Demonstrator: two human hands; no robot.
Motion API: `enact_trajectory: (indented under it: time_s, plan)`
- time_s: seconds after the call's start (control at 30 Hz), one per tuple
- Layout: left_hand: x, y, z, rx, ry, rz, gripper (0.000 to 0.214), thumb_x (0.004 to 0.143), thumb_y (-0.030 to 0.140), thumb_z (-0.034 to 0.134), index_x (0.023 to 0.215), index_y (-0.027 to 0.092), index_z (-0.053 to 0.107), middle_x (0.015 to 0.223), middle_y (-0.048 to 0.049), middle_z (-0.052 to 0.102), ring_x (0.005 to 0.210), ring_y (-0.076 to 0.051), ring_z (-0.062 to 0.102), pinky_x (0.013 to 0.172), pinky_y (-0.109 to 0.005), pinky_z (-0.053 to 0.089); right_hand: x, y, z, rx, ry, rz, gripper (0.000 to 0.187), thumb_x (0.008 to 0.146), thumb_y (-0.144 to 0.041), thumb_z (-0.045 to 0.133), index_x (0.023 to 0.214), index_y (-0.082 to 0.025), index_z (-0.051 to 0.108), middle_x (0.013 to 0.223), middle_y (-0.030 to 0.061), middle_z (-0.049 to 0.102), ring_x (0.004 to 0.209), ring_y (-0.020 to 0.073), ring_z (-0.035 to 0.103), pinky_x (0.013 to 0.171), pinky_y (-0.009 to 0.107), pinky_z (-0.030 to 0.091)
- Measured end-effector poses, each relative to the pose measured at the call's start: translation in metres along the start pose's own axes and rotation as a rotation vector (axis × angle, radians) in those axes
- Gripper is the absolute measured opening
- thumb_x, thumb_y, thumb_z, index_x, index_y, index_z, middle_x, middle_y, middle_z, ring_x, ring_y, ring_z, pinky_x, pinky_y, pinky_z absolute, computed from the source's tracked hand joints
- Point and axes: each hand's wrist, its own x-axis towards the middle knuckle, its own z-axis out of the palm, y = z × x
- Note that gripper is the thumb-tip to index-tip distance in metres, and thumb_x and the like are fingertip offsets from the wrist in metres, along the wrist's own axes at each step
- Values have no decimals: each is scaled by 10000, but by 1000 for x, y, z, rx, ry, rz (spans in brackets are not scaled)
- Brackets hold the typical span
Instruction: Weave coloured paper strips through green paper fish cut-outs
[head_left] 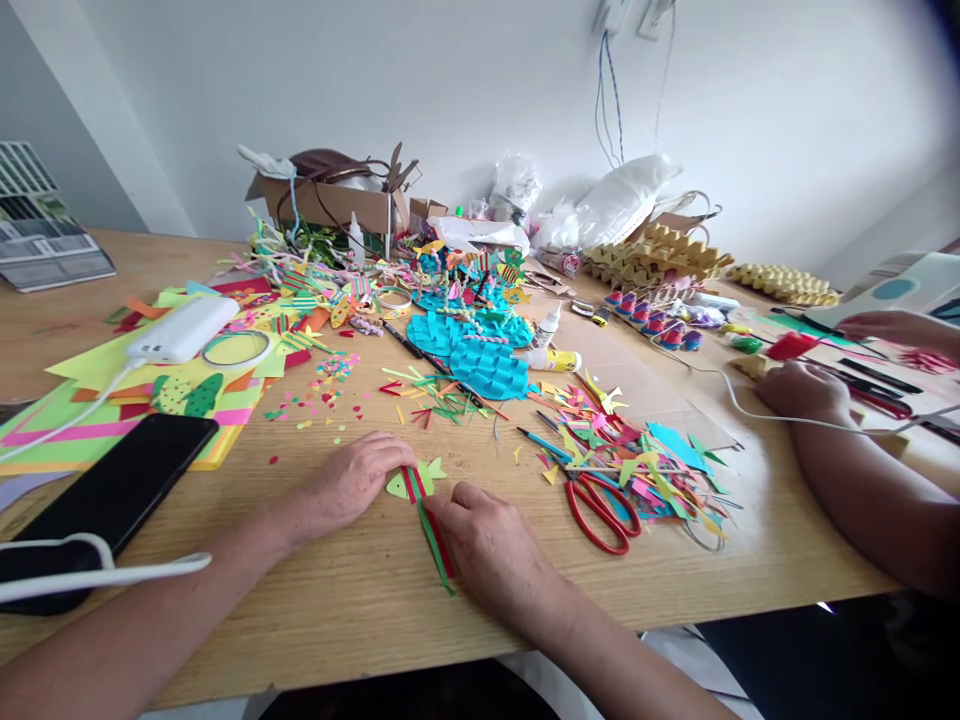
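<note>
A small light-green paper fish (pixel 398 487) lies on the wooden table in front of me, with red and green stripes across its body. My left hand (pixel 367 475) is closed, its fingertips pressed together at the fish's upper edge by the stripe ends. Long strips of red and green paper (pixel 435 545) run from the fish down towards the table's front edge. Closed around the strips just below the fish is my right hand (pixel 484 540); its fingertips partly hide them. Red-handled scissors (pixel 600 510) rest to the right of my right hand, beside a heap of paper scraps (pixel 645 470).
Left of me are a black phone (pixel 127 490), a white power bank (pixel 184 328) and coloured paper sheets (pixel 75 420). Blue scaly paper pieces (pixel 487 368), a yellow-labelled glue bottle (pixel 555 360) and pens stand ahead. Another person's arm (pixel 847 470) reaches in at right, near a white cable (pixel 750 405).
</note>
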Motion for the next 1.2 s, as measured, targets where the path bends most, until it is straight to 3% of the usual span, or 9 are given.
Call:
enact_trajectory:
  time_s: [0.37, 0.67, 0.87, 1.0, 1.2]
  plan:
    - [-1, -3, 2, 9, 16, 17, 299, 792, 12, 399, 917, 171, 619, 941, -42, 669, 931, -166, 573, 851, -313, 458, 1, 0, -7, 113, 8, 0, 288, 894, -169, 343, 1051, -250, 571, 820, 25, 591, 694, 132, 568, 563, 222, 314]
    - [-1, -3, 2, 7, 13, 32, 276, 808, 17, 407, 921, 154, 618, 939, -50, 670, 928, -167, 571, 850, -307, 455, 3, -2, -5, 19, -17, 23, 248, 837, -152, 410, 1008, -248, 563, 829, 28, 594, 682, 147, 577, 528, 228, 295]
    - [-1, -2, 2, 21, 12, -18, 297, 795, 4, 409, 947, 162, 610, 950, -47, 669, 936, -167, 575, 854, -312, 459, 5, 0, -9, 98, -6, 8, 267, 864, -164, 360, 1015, -243, 565, 824, 29, 608, 686, 143, 591, 532, 226, 304]
    - [-2, -3, 4, 42, 19, -50, 304, 796, 2, 415, 981, 161, 598, 968, -50, 666, 942, -168, 579, 860, -321, 461, 13, 0, -8, 37, 7, -7, 259, 847, -187, 382, 1030, -262, 549, 797, 22, 612, 635, 156, 595, 495, 237, 273]
    - [-4, -5, 6, 35, 9, -62, 296, 802, 10, 426, 978, 173, 600, 981, -42, 665, 958, -167, 577, 873, -327, 455, 16, -2, -10, -16, -18, 0, 192, 812, -149, 429, 912, -236, 567, 760, 16, 614, 602, 159, 597, 472, 234, 255]
